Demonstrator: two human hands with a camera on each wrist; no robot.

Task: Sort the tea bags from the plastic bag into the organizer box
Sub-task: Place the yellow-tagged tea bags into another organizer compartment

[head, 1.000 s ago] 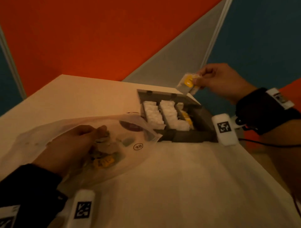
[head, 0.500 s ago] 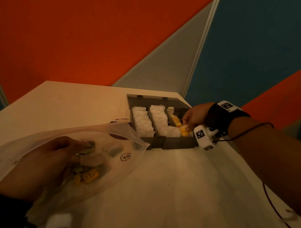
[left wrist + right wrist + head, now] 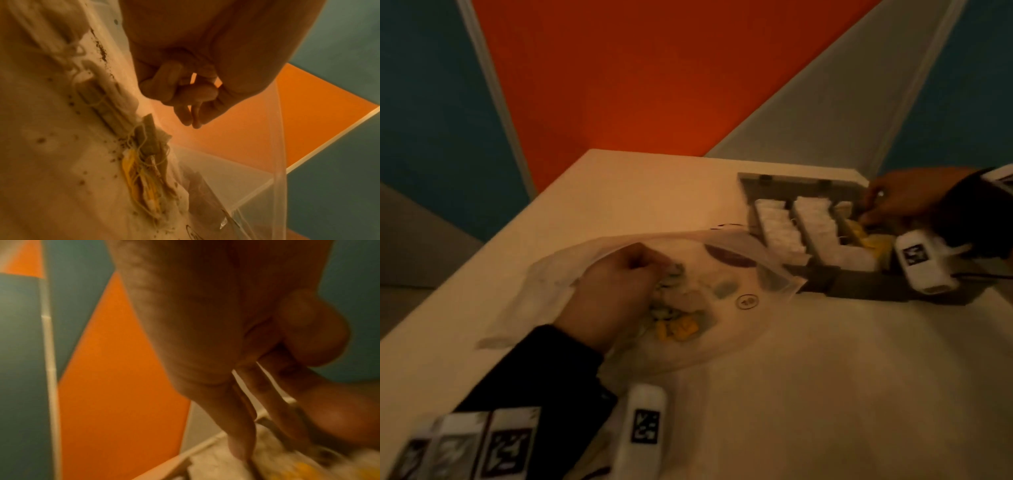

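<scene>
The clear plastic bag (image 3: 743, 342) lies on the table with my left hand (image 3: 664, 270) reaching inside it. Loose tea bags (image 3: 678, 329), some yellow, lie in a pile just past my fingers. In the left wrist view my left hand (image 3: 191, 120) has its fingers curled against the thumb, with nothing showing between them, a little above the tea bags (image 3: 144, 162). The grey organizer box (image 3: 859, 291) stands open at the right, with white tea bags (image 3: 780, 229) in two rows. My right hand (image 3: 866, 216) reaches into its right compartment, fingers (image 3: 238, 449) straight, down among the yellow tea bags (image 3: 866, 240).
The box lid (image 3: 801, 181) lies back near the table's far edge (image 3: 688, 154). The table's right edge runs close beside the box. Tea crumbs (image 3: 41, 139) dot the inside of the bag. Orange and teal wall panels stand behind.
My right hand came down from above the box with a yellow tea bag into the right compartment, and its fingers are now straight. My left hand stayed inside the bag.
</scene>
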